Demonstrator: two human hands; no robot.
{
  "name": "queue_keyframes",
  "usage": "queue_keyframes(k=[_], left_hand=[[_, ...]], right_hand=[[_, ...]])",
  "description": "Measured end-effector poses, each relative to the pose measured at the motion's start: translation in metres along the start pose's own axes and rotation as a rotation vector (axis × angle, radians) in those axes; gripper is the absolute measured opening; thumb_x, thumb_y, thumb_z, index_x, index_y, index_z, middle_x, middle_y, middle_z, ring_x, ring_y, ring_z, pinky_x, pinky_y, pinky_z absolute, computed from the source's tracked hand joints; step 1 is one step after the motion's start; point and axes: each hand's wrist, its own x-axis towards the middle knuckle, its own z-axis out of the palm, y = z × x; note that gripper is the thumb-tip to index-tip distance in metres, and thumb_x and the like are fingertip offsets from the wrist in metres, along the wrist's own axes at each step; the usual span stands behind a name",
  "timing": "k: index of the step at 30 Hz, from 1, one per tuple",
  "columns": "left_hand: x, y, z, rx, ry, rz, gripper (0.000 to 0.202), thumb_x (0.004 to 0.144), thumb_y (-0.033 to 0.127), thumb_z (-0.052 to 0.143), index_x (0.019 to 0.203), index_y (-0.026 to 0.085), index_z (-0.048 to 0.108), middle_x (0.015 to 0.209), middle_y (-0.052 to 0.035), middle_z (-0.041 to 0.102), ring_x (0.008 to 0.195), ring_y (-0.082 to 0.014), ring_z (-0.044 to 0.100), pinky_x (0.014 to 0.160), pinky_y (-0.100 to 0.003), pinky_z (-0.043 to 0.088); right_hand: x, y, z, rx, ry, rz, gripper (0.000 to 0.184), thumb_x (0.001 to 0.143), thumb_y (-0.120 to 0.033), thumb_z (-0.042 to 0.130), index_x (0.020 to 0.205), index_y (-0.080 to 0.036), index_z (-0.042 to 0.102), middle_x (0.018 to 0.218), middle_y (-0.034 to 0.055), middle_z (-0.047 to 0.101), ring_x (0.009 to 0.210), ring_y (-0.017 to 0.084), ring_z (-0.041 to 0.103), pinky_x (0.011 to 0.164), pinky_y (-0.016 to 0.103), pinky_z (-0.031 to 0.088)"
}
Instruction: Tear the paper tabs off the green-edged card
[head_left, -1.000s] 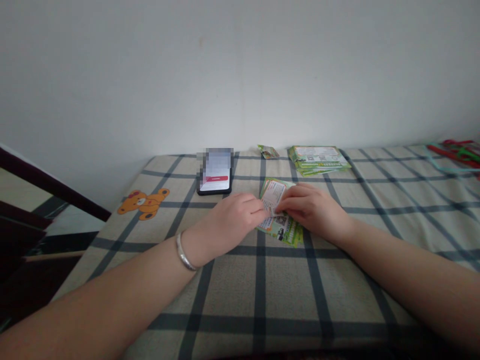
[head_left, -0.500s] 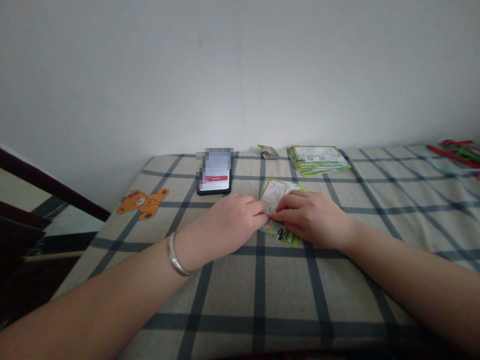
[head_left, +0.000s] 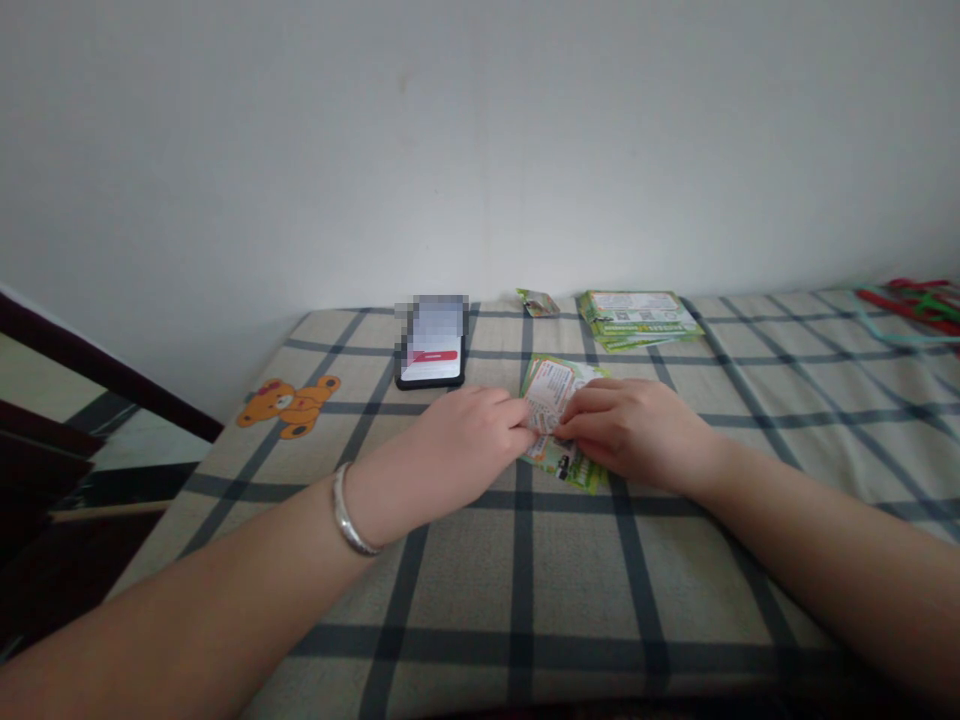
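A green printed sheet with pale text panels lies at an angle on the checked cloth in front of me. My left hand, with a silver bracelet at the wrist, has its fingers closed at the sheet's left edge. From the other side, the bent fingers of my right hand are pressed together on the sheet's right part and cover some of it. A narrow strip of print shows between the two sets of fingertips. Whether the sheet is a flat leaflet or a packet, I cannot tell.
Against the wall stands a stack of similar green printed sheets, with a small folded green piece to its left. A phone with a lit screen lies further left, near a bear picture. Red and green items lie far right.
The right fingertips have shifted slightly right, away from the left ones, so a little more of the sheet's print shows between them. My left hand stays nearly in place.
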Motion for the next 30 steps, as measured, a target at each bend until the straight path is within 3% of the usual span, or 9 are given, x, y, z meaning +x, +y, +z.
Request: queue_keyframes(k=[21, 27, 30], left_hand=[[-0.005, -0.009, -0.006, -0.037, -0.046, -0.034, 0.017, 0.085, 0.013, 0.053, 0.089, 0.018, 0.069, 0.084, -0.0036, 0.065, 0.086, -0.0199, 0.061, 0.077, -0.035, 0.05], [0.0, -0.006, 0.003, -0.114, 0.074, -0.161, 0.021, 0.09, 0.02, 0.051, 0.107, 0.016, 0.064, 0.09, -0.0053, 0.065, 0.085, -0.0185, 0.061, 0.076, -0.032, 0.051], [0.001, -0.003, 0.009, -0.096, 0.098, -0.139, 0.029, 0.092, 0.024, 0.052, 0.118, 0.014, 0.058, 0.099, -0.0077, 0.063, 0.092, -0.0195, 0.059, 0.081, -0.034, 0.05]], right_hand=[[-0.008, 0.019, -0.003, 0.142, 0.0, -0.031, 0.022, 0.083, -0.01, 0.054, 0.09, -0.021, 0.072, 0.089, 0.0027, 0.071, 0.076, 0.014, 0.064, 0.066, 0.026, 0.046], [-0.004, 0.025, 0.008, 0.23, 0.129, 0.131, 0.014, 0.083, -0.015, 0.057, 0.088, -0.02, 0.07, 0.081, 0.0025, 0.069, 0.072, 0.015, 0.063, 0.066, 0.027, 0.047], [-0.002, 0.026, 0.01, 0.24, 0.156, 0.228, 0.014, 0.085, -0.02, 0.057, 0.092, -0.018, 0.069, 0.082, 0.0044, 0.07, 0.073, 0.016, 0.063, 0.067, 0.028, 0.048]])
